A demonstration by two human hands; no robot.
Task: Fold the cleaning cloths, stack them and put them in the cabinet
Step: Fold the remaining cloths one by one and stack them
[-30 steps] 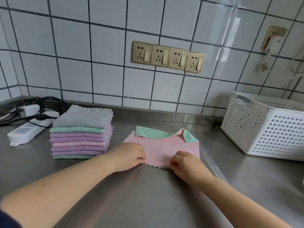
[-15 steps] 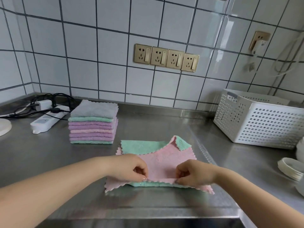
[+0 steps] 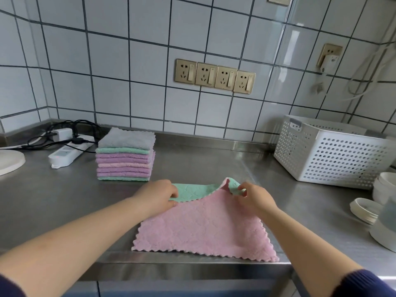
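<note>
1. The pink cloth (image 3: 201, 230), half a second ago lifted by its near edge, now lies spread flat, its near edge at the front lip of the bench (image 3: 64, 211).
2. The left hand (image 3: 159, 195) and right hand (image 3: 255, 197) have moved from the near edge to the far edge, each pinching it.
3. The green cloth (image 3: 188, 191) underneath now shows only at the far side; its near edge is covered.

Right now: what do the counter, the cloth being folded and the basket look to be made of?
Counter: looks like brushed stainless steel; grey sheen, soft reflections, folded metal front edge.
Cloth: likely microfibre or similar plush fabric, pink one side, green the other; fuzzy quilted surface, zigzag-cut edges.
Basket: apparently white moulded plastic, matte; uniform rows of punched holes, rigid walls.
</note>
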